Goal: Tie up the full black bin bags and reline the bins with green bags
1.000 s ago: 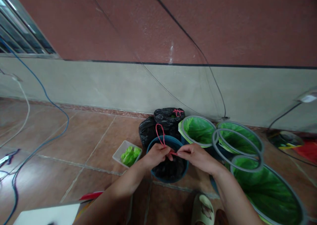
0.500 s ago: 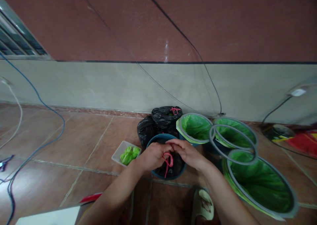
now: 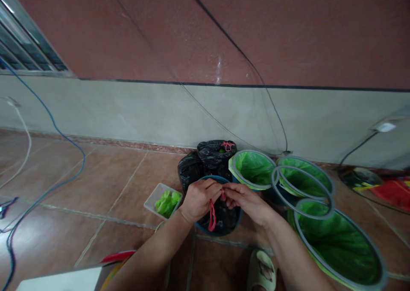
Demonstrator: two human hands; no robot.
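Observation:
Both hands meet above a blue bin [image 3: 235,228] that holds a black plastic bag [image 3: 224,218]. My left hand [image 3: 199,199] is closed on a pink drawstring [image 3: 212,217], whose loop dangles below the fingers over the bag. Pinched fingertips of my right hand [image 3: 245,199] hold another part of the same drawstring, close beside the left fingertips. Behind the bin, against the wall, sit two filled black garbage bags [image 3: 188,169]; the farther one has a pink tie [image 3: 228,146] on top.
A white tray [image 3: 152,202] with green rolled bags [image 3: 167,202] lies left of the bin. To the right stand several bins with green liners [image 3: 339,240]; a loose grey ring [image 3: 278,188] rests across them. A blue cable [image 3: 53,122] runs over the floor at left. A slipper [image 3: 263,270] shows below.
The pink drawstring has shifted: its loop now hangs lower under my left hand, and a piece shows between both hands' fingertips. The view has tilted slightly.

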